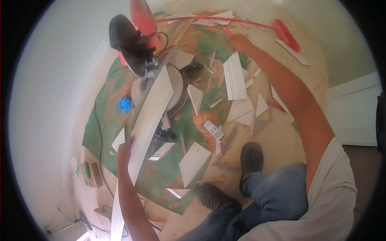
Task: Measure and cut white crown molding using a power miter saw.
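My left hand is closed on the edge of a long white grooved moulding board. Its far end, cut at a slant, lies across the round grey base of a red and black miter saw, whose head is raised. The board's near end runs down past my left forearm. Stretched far out to the right, my right hand is closed round a thin red pencil. Below that hand lies a wide white moulding offcut; the hand's fingers are partly blurred.
Several white offcuts and sawdust lie over a green cloth on the floor. A red broom lies at the far side. A small white box, a crumpled blue item and a black cable lie around the saw.
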A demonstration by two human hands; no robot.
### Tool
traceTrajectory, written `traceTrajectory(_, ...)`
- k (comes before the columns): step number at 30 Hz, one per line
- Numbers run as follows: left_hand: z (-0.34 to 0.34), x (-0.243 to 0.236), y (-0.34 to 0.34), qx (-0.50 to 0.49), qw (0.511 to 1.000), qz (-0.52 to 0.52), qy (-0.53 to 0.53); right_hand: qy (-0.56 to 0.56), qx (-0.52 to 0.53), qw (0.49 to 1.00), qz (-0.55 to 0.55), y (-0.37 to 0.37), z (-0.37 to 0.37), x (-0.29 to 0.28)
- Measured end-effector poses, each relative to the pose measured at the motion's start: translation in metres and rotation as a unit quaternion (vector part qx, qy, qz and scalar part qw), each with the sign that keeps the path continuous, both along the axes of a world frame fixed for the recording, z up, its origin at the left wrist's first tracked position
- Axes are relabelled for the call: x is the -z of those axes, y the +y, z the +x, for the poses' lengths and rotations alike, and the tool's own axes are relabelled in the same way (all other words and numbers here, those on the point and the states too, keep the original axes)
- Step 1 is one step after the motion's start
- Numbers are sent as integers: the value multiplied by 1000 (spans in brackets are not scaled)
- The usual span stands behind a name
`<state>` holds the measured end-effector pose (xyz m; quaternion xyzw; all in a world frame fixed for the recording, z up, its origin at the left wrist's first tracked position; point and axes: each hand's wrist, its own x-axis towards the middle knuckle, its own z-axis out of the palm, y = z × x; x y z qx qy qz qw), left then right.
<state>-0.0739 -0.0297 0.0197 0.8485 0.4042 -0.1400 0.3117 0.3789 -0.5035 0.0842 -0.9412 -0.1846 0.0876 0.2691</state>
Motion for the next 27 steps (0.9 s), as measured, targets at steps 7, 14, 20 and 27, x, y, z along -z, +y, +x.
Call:
traceTrajectory(7,4,25,6,118,986,9,-116,85,192,956,-206,-148,-78,96)
traceTrajectory(14,-61,25,43,117,986,-32,-116,34,368,876,-310,-254,-138,91)
traceTrajectory(20,-110,21,55,22,997,-68,-3,84,352,878,-314,-250,-138,90)
traceTrajectory(27,-112,16,42,65,997,31,-7,-23,198,957,-208,-274,-117,87)
